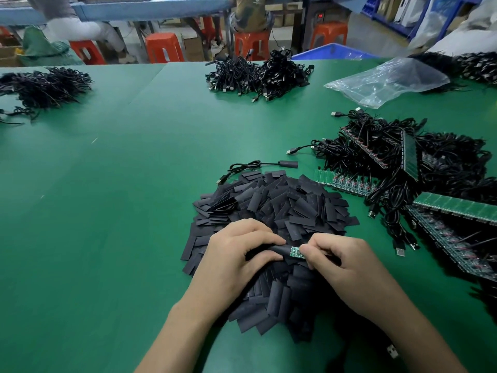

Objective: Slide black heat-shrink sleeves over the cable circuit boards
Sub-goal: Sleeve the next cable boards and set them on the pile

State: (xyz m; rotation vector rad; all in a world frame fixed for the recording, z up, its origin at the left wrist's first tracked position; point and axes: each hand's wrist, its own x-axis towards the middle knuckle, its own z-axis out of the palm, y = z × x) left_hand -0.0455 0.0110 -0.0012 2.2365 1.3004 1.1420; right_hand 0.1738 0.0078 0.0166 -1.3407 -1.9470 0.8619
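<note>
Over a big heap of flat black heat-shrink sleeves (271, 211) my left hand (236, 254) pinches one black sleeve (278, 250) between thumb and fingers. My right hand (341, 262) pinches a small green circuit board (297, 252) whose left end sits inside the sleeve's mouth; part of the board still shows. The board's cable runs under my right hand, and a USB plug (392, 351) lies by my right forearm.
Panels of green circuit boards tangled with black USB cables (403, 168) fill the right side of the green table (107, 184). One sleeved cable (269, 165) lies behind the heap. Cable piles (258, 74) lie at the far middle, more cables (43, 87) far left, and a clear plastic bag (390, 79) far right.
</note>
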